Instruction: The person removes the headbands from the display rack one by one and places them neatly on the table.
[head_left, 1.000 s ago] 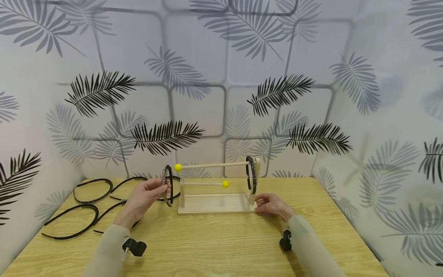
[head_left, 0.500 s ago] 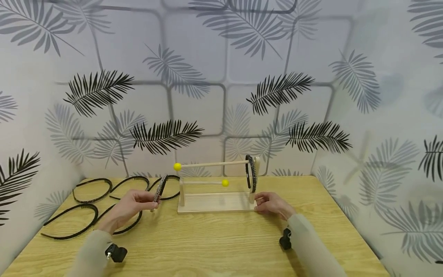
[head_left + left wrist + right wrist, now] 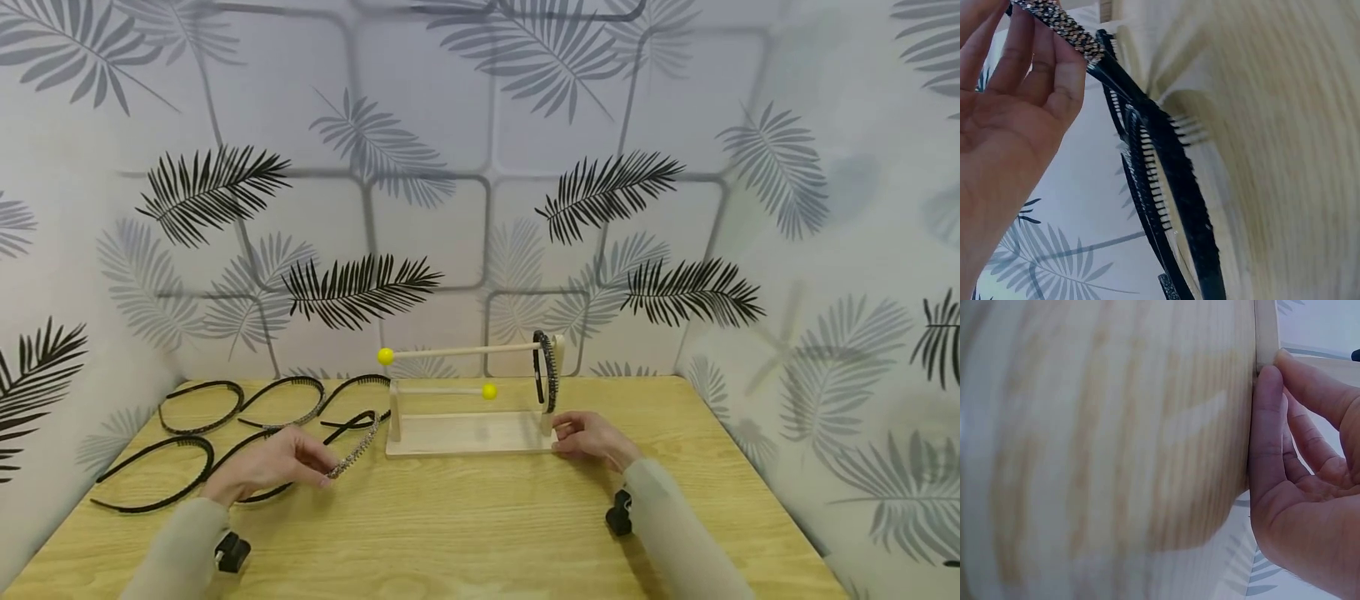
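Note:
My left hand (image 3: pixel 273 462) pinches a black headband with a glittery band (image 3: pixel 358 450), low over the table left of the wooden rack (image 3: pixel 468 435). In the left wrist view, the glittery part (image 3: pixel 1060 25) is at the fingertips (image 3: pixel 1071 69). Two rods with yellow ball ends run across the rack; a dark beaded headband (image 3: pixel 552 375) hangs on the upper rod at its right end. My right hand (image 3: pixel 596 442) grips the rack's right end low down, thumb and forefinger at the wood in the right wrist view.
Several black headbands (image 3: pixel 202 450) lie in two rows on the left of the wood-grain table (image 3: pixel 480 533). A leaf-patterned backdrop (image 3: pixel 450 225) stands behind and to both sides.
My left hand has drawn back left and down from the upper rod's ball end, tipping the glittery headband from upright to low over the table. My right hand has stayed at the rack.

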`<state>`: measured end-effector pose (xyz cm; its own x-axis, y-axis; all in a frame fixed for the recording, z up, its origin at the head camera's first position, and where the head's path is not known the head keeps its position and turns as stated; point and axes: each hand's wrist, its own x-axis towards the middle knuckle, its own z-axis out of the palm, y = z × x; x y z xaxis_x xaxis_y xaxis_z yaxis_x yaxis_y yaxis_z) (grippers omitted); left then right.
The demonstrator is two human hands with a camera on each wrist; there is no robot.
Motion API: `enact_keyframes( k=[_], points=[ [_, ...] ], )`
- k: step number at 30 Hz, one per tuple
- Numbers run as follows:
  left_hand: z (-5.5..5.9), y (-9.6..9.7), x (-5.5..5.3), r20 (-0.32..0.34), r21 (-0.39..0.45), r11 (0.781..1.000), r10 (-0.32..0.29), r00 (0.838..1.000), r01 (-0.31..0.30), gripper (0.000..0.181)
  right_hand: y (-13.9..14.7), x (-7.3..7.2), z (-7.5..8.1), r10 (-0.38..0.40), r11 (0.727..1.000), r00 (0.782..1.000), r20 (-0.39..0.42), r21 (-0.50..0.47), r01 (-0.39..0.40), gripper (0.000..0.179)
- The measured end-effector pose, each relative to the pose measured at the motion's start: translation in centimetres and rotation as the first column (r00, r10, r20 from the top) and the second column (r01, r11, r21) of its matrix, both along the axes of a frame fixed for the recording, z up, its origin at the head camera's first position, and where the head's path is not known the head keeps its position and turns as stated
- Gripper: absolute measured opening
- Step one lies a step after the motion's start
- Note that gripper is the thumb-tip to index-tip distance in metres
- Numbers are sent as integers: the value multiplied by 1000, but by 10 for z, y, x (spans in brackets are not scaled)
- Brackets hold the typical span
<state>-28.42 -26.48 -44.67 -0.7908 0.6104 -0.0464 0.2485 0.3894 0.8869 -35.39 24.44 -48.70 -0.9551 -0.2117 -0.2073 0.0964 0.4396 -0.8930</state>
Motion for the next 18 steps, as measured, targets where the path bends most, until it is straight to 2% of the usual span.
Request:
enact_keyframes(
  k=[4,11,14,18],
  points=[
    [-5,0,-2,14,0,998,-69,998,69,25,0,1,0,11,1000,1000,22,-20,-10,46],
    [-3,0,-2,9,-111,986,-127,992,127,21,0,1,0,24,999,999,24,-23,-23,47],
    [-5,2,-5,7,-110,976,-187,982,187,21,1,0,1,23,1000,1000,18,-12,-23,47],
    [-11,5,-7,16,-96,968,-234,972,234,23,2,-1,1,19,1000,1000,17,1,-19,48]
  ],
)
